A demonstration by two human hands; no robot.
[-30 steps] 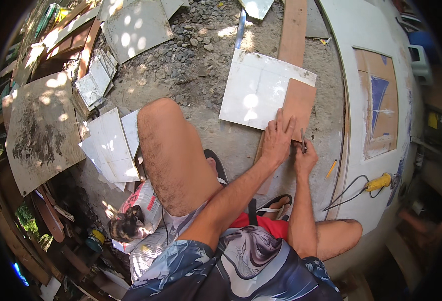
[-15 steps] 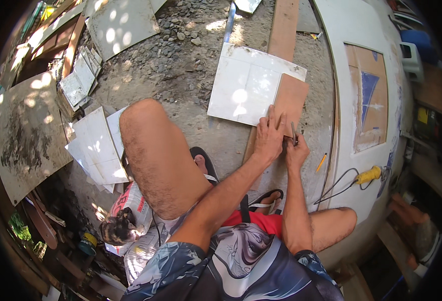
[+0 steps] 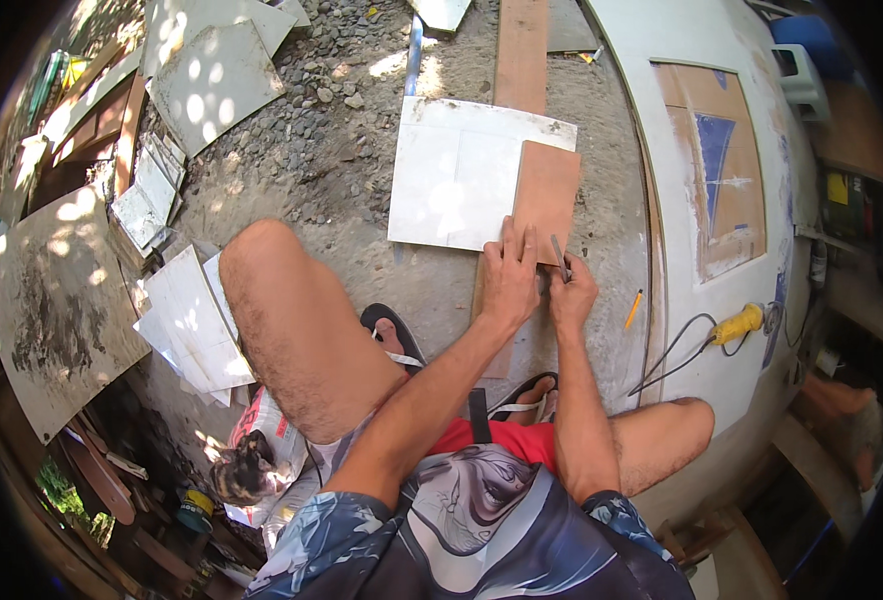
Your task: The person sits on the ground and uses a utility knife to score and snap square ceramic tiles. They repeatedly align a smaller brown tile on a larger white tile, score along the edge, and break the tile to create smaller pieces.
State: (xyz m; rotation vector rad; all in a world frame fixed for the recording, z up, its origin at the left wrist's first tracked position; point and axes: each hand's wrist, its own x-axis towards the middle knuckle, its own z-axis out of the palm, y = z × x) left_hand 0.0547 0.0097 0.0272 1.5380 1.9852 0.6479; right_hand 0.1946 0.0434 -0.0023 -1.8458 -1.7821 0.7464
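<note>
A flat white sheet [image 3: 441, 185], with faint lines across it, lies over a long wooden plank [image 3: 521, 55] on the ground. On the sheet's right side rests a reddish-brown rectangular board [image 3: 549, 195]. My left hand [image 3: 511, 280] presses near the board's lower left corner with its fingers stretched out. Beside it, my right hand [image 3: 573, 297] is closed around a thin grey metal tool [image 3: 559, 255]; its tip is close to the board's lower edge, and its exact kind is unclear.
An orange pencil [image 3: 633, 309] lies on the ground to the right. Beyond it are a white door panel [image 3: 681, 320] and a yellow corded power tool [image 3: 737, 325]. White offcuts [image 3: 196, 320] are stacked at left, near a cat [image 3: 243, 470] and a stained board [image 3: 66, 300].
The whole view has shifted, so the sheet, board and hands appear further left. My left hand still lies on the board, and my right still grips the thin tool.
</note>
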